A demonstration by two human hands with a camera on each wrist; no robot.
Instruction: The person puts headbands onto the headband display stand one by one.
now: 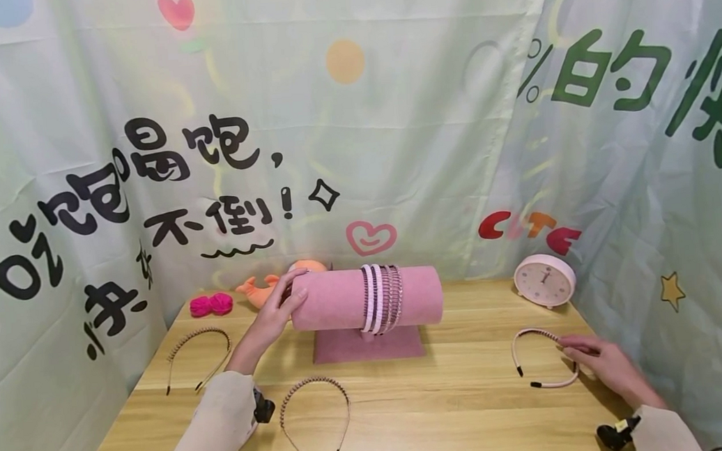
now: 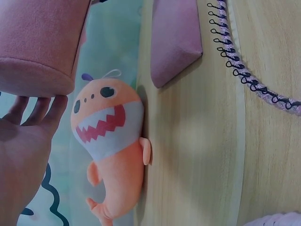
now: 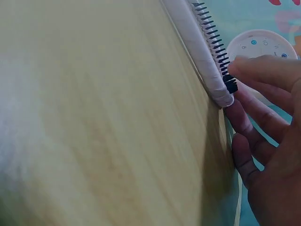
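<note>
My left hand [image 1: 281, 308] is at the left end of a pink padded roll [image 1: 335, 301] on a display stand; in the left wrist view its fingertips [image 2: 56, 106] rest against the round end. Several headbands [image 1: 383, 297], white, dark and beaded, sit side by side around the middle of the roll. On the right of the table, my right hand [image 1: 603, 362] pinches the side of a pale pink headband [image 1: 561, 384] with black tips. A close look in the right wrist view shows thumb and fingers on either side of this wrapped band [image 3: 200, 52], beside its dark comb teeth.
Two beaded headbands lie at the left [image 1: 208, 332] and front [image 1: 312, 381]. An orange plush shark [image 2: 124, 179] is behind the roll, near a bright pink bow-shaped item [image 1: 211, 305]. A round pink clock [image 1: 544, 280] stands at the back right. Printed curtains [image 1: 418, 144] enclose the table [image 1: 425, 417].
</note>
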